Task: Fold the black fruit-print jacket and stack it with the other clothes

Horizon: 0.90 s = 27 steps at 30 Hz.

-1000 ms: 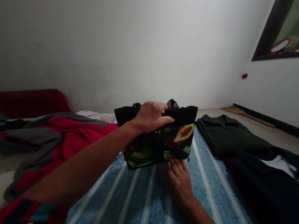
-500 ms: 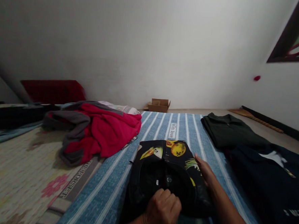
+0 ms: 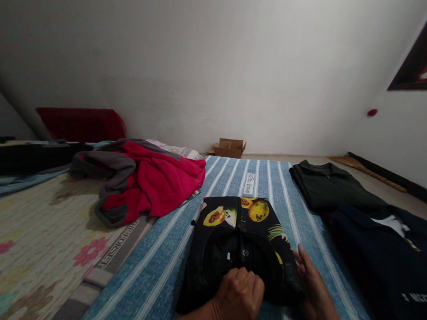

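Observation:
A folded black jacket (image 3: 252, 236) with a yellow fruit print and a zipper lies on a blue striped sheet, its dark round neck opening towards me. My left hand (image 3: 240, 293) is closed in a fist on the near edge of that opening, gripping the jacket. Beside the jacket's right edge is my right hand (image 3: 313, 282), open, thumb raised and fingertips near the fabric. I cannot tell whether they touch it.
The striped sheet (image 3: 164, 253) runs towards the wall. On the left lie a red and grey fleece garment (image 3: 161, 181) and black clothing (image 3: 29, 158). A folded dark green garment (image 3: 335, 186) and a navy garment (image 3: 377, 262) lie right. A cardboard box (image 3: 230, 149) stands behind.
My right hand has slid down along the jacket's right side, towards me and slightly outward. My left fist keeps its hold at the neck opening. The view has shifted slightly.

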Tool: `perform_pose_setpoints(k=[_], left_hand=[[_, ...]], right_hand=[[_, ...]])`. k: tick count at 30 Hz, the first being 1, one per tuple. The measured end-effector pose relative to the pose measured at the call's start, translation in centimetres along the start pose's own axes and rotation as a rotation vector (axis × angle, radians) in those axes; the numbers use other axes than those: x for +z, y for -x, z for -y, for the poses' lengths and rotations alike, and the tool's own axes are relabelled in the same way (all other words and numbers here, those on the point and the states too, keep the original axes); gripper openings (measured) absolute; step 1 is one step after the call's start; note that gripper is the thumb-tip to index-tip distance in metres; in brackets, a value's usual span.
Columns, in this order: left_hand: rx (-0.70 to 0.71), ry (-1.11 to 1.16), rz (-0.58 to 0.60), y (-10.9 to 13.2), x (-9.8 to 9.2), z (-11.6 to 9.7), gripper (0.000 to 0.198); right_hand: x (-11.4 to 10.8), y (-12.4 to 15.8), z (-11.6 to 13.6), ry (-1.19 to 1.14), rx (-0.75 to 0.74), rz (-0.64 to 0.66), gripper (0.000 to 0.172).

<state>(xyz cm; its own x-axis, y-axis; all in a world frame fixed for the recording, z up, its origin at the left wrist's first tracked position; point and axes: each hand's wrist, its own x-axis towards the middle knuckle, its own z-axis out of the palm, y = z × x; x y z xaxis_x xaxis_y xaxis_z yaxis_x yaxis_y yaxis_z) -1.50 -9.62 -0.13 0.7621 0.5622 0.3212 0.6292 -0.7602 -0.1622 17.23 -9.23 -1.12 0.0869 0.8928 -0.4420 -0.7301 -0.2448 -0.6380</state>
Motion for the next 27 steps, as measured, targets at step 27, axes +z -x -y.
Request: perform_pose_setpoints(k=[27], left_hand=[[-0.038, -0.052, 0.094, -1.0, -1.3, -2.2, 0.018]], right_hand=[[4.2, 3.3, -10.3, -0.201, -0.115, -0.1, 0.025]])
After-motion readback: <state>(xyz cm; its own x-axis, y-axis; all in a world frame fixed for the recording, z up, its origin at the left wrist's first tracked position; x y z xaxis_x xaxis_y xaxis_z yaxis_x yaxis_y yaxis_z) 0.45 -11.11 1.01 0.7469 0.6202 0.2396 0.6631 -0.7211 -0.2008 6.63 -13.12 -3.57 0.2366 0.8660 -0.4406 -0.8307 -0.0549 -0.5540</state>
